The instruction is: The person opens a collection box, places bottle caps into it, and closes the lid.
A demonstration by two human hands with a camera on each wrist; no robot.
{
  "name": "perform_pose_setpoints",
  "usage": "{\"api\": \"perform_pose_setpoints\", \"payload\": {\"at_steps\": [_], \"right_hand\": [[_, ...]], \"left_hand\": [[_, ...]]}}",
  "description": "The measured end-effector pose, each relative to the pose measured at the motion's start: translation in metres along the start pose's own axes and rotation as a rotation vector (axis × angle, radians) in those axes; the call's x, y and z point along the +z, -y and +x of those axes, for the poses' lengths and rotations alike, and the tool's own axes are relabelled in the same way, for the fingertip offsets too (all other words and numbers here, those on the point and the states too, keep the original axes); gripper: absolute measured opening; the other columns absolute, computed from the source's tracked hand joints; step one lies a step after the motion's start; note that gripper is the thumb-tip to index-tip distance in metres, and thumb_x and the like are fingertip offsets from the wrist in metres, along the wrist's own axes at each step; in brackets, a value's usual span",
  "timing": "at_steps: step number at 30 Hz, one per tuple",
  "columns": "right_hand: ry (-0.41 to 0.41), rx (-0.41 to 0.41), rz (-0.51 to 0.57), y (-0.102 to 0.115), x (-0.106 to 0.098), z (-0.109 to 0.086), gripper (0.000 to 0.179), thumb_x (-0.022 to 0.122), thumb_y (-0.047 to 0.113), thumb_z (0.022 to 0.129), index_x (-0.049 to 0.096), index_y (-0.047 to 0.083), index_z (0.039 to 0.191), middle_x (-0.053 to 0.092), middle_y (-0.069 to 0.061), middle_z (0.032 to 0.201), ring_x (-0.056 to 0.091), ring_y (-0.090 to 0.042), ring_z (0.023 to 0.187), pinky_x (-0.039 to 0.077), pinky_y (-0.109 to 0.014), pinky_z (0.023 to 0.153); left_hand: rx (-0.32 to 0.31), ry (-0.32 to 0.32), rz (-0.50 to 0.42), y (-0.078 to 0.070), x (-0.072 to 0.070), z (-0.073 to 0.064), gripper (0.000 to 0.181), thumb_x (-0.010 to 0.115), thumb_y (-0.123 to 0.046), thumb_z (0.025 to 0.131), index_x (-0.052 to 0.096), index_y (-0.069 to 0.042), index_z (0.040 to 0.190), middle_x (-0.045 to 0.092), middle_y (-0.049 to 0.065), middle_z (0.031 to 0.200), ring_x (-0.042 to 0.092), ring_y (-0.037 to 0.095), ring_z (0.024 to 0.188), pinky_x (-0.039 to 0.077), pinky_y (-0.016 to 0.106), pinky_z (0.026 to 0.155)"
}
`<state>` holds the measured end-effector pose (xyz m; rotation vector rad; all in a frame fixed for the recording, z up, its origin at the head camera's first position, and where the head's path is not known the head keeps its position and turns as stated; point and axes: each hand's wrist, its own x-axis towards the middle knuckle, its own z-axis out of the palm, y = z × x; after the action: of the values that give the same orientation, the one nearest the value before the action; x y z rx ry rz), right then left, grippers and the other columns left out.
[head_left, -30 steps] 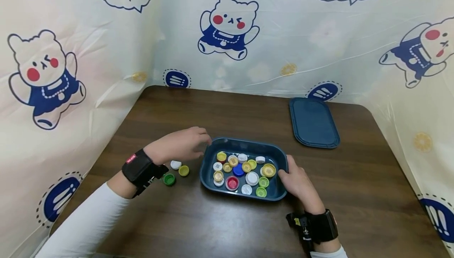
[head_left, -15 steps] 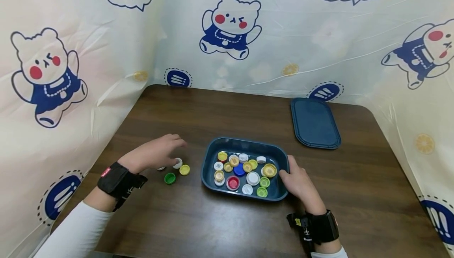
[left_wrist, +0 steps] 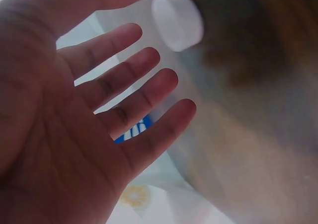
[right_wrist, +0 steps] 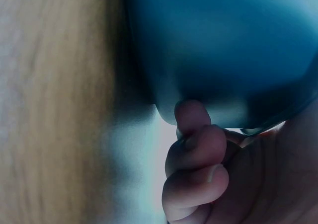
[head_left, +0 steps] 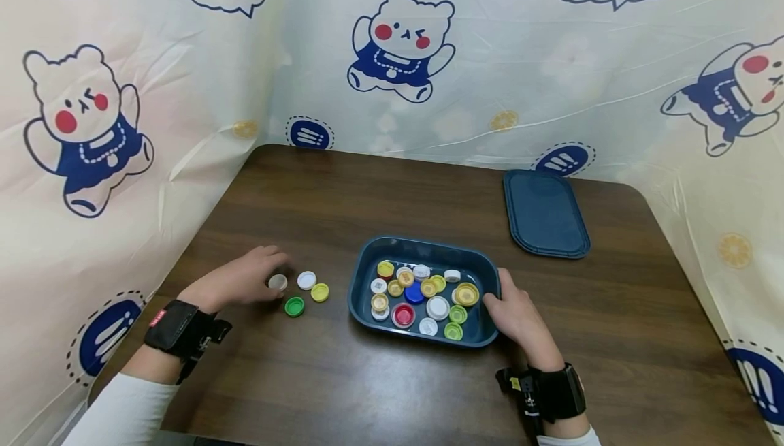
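My left hand (head_left: 235, 279) is low over the table beside a white bottle cap (head_left: 278, 282). In the left wrist view its fingers are extended and spread, and the white cap (left_wrist: 178, 22) lies just past the fingertips, off the thumb's side. Close by are another white cap (head_left: 307, 280), a yellow cap (head_left: 320, 292) and a green cap (head_left: 295, 306). My right hand (head_left: 514, 303) grips the right end of a dark blue box (head_left: 392, 252), thumb over the rim. In the right wrist view, curled fingers (right_wrist: 196, 149) show under the box's wall (right_wrist: 213, 45).
Inside the box lie several caps, among them a red cap (head_left: 403, 315) and a blue cap (head_left: 414, 293). A dark blue lid (head_left: 547, 214) lies at the back right of the brown wooden table (head_left: 367, 187). A printed curtain (head_left: 520, 44) surrounds the table's back and sides.
My left hand has moved from the box's left rim leftward and down past the loose caps, to the leftmost white cap. The right hand and the box have stayed in place.
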<state>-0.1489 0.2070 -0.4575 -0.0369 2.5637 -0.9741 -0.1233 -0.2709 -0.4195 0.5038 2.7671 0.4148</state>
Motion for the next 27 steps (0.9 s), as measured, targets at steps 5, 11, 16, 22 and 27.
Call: {"api": "perform_pose_setpoints", "payload": {"at_steps": [5,11,16,22,27], "right_hand": [[-0.013,-0.01,-0.003,-0.001,0.001,-0.001,0.053,0.046,0.022,0.1,0.032,0.012,0.15,0.058,-0.029,0.134,0.064,-0.03,0.097,0.052,-0.04,0.075],[-0.019,-0.013,0.001,-0.001,0.001,-0.002,0.052,0.046,0.021,0.099,0.033,0.011,0.149,0.058,-0.029,0.134,0.064,-0.031,0.097,0.052,-0.04,0.075],[-0.021,-0.017,0.001,-0.002,0.001,-0.002,0.052,0.046,0.02,0.1,0.033,0.011,0.149,0.058,-0.03,0.134,0.065,-0.03,0.096,0.052,-0.039,0.073],[-0.022,-0.015,-0.008,-0.001,0.0,-0.002,0.052,0.046,0.02,0.1,0.033,0.011,0.149,0.058,-0.029,0.134,0.064,-0.03,0.095,0.051,-0.039,0.073],[-0.019,-0.011,-0.002,0.0,0.001,-0.002,0.052,0.046,0.02,0.1,0.033,0.012,0.149,0.058,-0.029,0.135,0.064,-0.03,0.096,0.052,-0.041,0.075]], "left_hand": [[-0.034,0.015,-0.022,0.005,0.006,0.0,0.041,0.077,-0.015,0.086,0.065,-0.005,0.124,0.061,0.013,0.12,0.057,0.036,0.114,0.051,0.051,0.09],[-0.012,-0.004,-0.035,0.009,0.011,0.002,0.034,0.077,-0.01,0.085,0.067,-0.007,0.118,0.062,0.008,0.111,0.058,0.03,0.105,0.052,0.048,0.086],[0.009,-0.026,-0.035,0.01,0.012,0.004,0.026,0.074,-0.002,0.085,0.07,-0.007,0.11,0.063,0.005,0.104,0.062,0.024,0.097,0.054,0.044,0.082],[-0.003,-0.045,-0.02,0.001,0.003,0.007,0.023,0.073,0.0,0.086,0.071,-0.006,0.108,0.064,0.005,0.103,0.061,0.022,0.095,0.054,0.044,0.083],[0.017,-0.071,0.029,-0.015,-0.011,0.018,0.022,0.074,-0.002,0.087,0.07,-0.004,0.109,0.063,0.006,0.101,0.062,0.022,0.093,0.056,0.043,0.082]]}}
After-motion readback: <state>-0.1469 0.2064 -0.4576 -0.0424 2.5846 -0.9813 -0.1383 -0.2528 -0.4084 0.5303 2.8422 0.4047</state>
